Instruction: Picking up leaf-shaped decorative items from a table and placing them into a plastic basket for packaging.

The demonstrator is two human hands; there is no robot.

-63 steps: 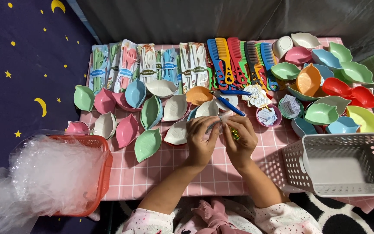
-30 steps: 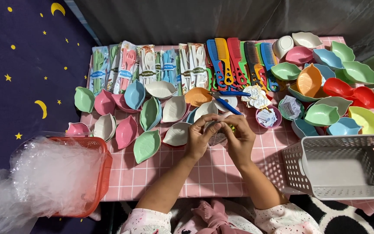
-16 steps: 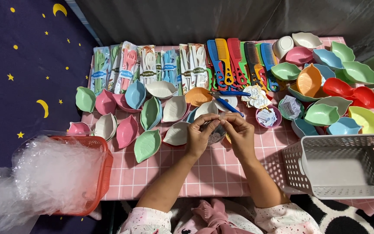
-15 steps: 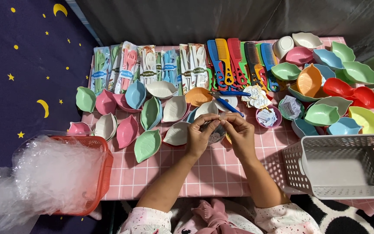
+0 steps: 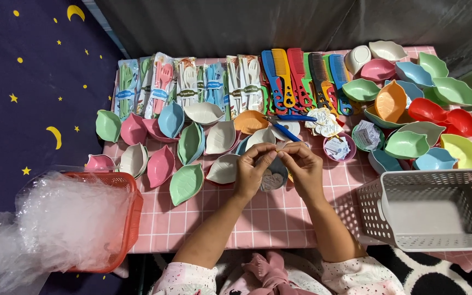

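Note:
My left hand (image 5: 251, 173) and my right hand (image 5: 303, 170) meet over the pink checked table (image 5: 269, 218), fingertips pinched together on the top edge of a small clear plastic bag (image 5: 273, 177). The bag hangs down between the hands, with something grey inside that I cannot make out. Just beyond the fingers lie blue-handled scissors (image 5: 286, 127) and several leaf-shaped dishes, the nearest a white one (image 5: 223, 169).
A red basket (image 5: 129, 218) stuffed with clear plastic bags stands at the left. A white perforated basket (image 5: 438, 207) lies on its side at the right. Packed cutlery sets (image 5: 187, 82), combs (image 5: 301, 76), small tags (image 5: 323, 121) and coloured leaf dishes (image 5: 416, 104) crowd the far half.
The small bag has unfolded and now hangs lower between my hands. My fingertips have shifted from cupping it to pinching its top edge. Everything else is still.

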